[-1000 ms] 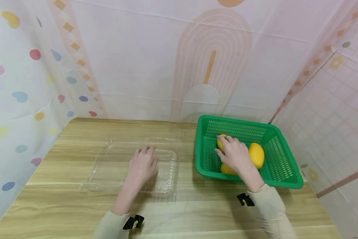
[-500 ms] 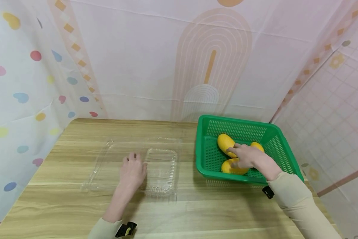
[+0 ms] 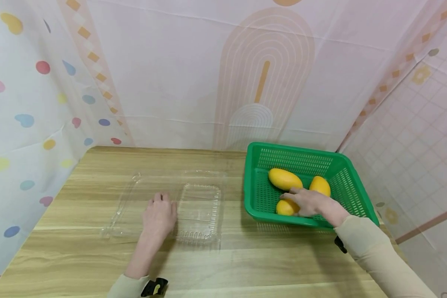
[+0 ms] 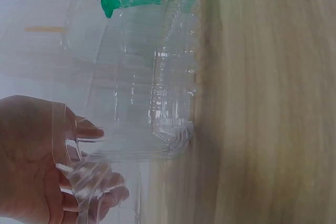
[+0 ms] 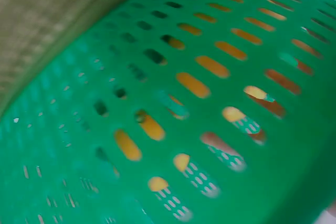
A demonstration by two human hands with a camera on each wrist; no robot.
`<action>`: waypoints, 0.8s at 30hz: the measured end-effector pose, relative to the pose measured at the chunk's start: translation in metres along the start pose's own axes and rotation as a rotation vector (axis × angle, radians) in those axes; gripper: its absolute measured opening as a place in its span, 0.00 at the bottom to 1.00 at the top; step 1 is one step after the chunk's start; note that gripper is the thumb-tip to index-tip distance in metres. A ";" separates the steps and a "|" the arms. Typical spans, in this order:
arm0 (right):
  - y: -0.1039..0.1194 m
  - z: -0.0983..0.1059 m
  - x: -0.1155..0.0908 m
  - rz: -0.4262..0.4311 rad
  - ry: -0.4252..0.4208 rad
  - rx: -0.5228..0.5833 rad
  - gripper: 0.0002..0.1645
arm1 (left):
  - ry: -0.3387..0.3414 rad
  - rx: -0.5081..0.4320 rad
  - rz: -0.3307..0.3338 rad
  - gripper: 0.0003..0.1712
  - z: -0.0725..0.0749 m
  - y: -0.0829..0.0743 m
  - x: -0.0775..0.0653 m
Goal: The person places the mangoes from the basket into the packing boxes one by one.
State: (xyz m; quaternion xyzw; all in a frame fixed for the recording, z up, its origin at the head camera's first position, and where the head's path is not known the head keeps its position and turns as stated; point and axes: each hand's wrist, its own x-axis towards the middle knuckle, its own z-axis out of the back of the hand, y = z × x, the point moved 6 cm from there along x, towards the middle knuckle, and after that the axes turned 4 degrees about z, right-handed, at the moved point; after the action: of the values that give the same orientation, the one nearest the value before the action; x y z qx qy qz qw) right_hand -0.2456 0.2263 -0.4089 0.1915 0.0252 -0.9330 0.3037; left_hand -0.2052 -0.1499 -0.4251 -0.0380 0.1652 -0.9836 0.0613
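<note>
A clear plastic clamshell container (image 3: 201,211) lies open on the wooden table, its ridged half on the right. My left hand (image 3: 159,215) is over the flatter left half, near the fold. In the left wrist view, its thumb and bent fingers (image 4: 107,182) show through the plastic, apart from each other. Inside the green basket (image 3: 257,213), my right hand (image 3: 309,202) grips the front mango (image 3: 286,207), fingers over its top. A second mango (image 3: 284,179) lies behind it and a third mango (image 3: 320,185) to the right. Basket slots in the right wrist view partly hide the fruit.
The slotted basket wall (image 5: 210,129) stands between the right wrist camera and the fruit. A printed cloth (image 3: 171,82) hangs behind the table, and a dotted cloth (image 3: 29,165) borders its left side. Bare wood (image 3: 230,269) runs along the front.
My right hand has left the back-left mango, moved right and forward, and taken hold of the front one. The back mango has turned more sideways. My left hand has shifted left over the container.
</note>
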 end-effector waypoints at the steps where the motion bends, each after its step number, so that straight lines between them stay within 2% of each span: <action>1: 0.000 -0.002 0.001 0.006 0.002 0.002 0.32 | -0.002 -0.004 0.004 0.28 0.000 0.001 0.000; 11: -0.001 -0.014 0.010 0.027 0.028 0.086 0.34 | -0.025 -0.030 0.016 0.27 -0.002 0.008 -0.001; 19: -0.002 -0.021 0.017 0.041 -0.016 0.080 0.34 | -0.056 -0.062 0.006 0.25 -0.002 0.012 -0.002; 24: -0.001 -0.022 0.018 0.049 -0.035 0.088 0.33 | -0.084 -0.073 -0.037 0.24 -0.002 0.011 -0.001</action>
State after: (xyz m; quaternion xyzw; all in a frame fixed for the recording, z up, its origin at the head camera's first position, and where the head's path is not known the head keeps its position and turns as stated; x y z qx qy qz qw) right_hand -0.2520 0.2207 -0.4355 0.1890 -0.0259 -0.9287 0.3180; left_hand -0.2036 -0.1596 -0.4303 -0.0847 0.1975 -0.9754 0.0486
